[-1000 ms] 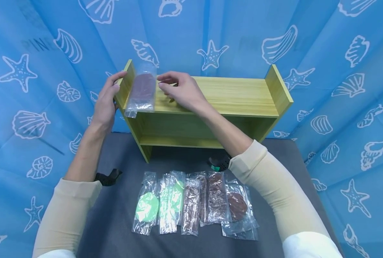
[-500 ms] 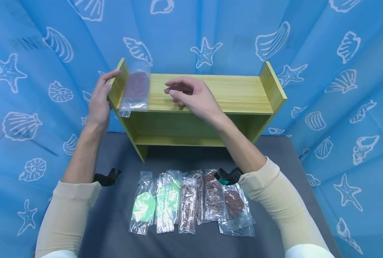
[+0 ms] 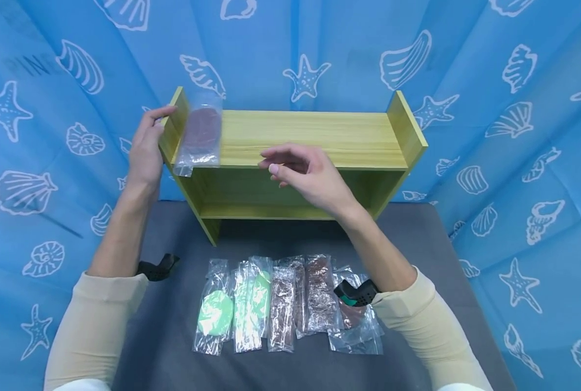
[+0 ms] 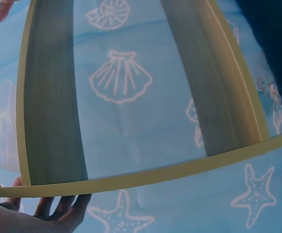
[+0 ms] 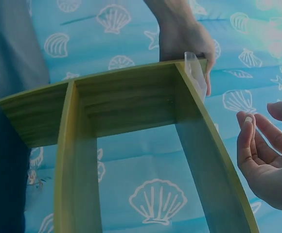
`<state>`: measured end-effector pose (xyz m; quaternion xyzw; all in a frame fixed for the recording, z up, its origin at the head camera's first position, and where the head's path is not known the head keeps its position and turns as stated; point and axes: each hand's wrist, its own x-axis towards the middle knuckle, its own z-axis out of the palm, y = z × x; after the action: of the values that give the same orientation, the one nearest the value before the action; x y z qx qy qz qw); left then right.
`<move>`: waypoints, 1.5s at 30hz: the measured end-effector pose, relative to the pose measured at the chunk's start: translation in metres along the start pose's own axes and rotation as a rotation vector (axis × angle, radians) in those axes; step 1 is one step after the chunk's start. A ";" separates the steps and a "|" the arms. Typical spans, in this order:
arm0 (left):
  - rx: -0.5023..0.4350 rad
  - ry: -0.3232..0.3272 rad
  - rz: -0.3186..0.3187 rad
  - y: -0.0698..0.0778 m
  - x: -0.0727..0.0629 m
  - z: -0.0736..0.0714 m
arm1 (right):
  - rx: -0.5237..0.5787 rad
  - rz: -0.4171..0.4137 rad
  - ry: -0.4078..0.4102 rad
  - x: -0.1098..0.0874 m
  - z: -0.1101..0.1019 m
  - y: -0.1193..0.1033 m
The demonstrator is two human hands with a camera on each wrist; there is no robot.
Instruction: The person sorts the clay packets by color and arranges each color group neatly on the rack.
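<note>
A two-tier yellow wooden shelf [image 3: 310,136] stands at the back of the table. My left hand [image 3: 146,149] grips its left side panel near the top, fingers along the outer face in the left wrist view. Against that panel, on the upper board, lies a clear plastic packet [image 3: 201,130] with a flat purplish-brown oval inside; its lower end hangs over the front edge. My right hand [image 3: 310,174] hovers before the upper board, fingers loosely bent and holding nothing. In the right wrist view this right hand [image 5: 272,160] is apart from the shelf.
On the grey table [image 3: 163,331] in front lies a row of clear packets: light green ones [image 3: 215,314] at left, brown ones [image 3: 320,293] toward the right. Black wrist cameras [image 3: 158,267] sit below both forearms. A blue shell-patterned curtain [image 3: 349,43] hangs behind.
My right hand has drawn away from the packet on the upper board, moving right and toward me. The left hand stays on the side panel. The head view has shifted slightly.
</note>
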<state>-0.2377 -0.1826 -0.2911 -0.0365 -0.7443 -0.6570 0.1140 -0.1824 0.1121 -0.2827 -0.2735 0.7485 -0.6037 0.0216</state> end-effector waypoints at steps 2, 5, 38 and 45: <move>-0.012 0.000 -0.007 0.000 0.000 0.000 | 0.004 -0.004 -0.001 -0.006 0.000 0.003; -0.037 -0.013 -0.015 0.000 -0.001 -0.001 | 0.014 -0.006 0.001 -0.015 -0.001 0.006; -0.151 -0.186 -0.113 0.005 -0.001 -0.013 | 0.117 0.133 0.116 -0.121 -0.021 0.091; -0.173 -0.195 -0.095 0.003 -0.001 -0.014 | 0.121 0.205 0.143 -0.149 -0.012 0.116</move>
<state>-0.2347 -0.1954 -0.2871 -0.0747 -0.6934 -0.7166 0.0066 -0.1049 0.2020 -0.4296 -0.1500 0.7345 -0.6602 0.0460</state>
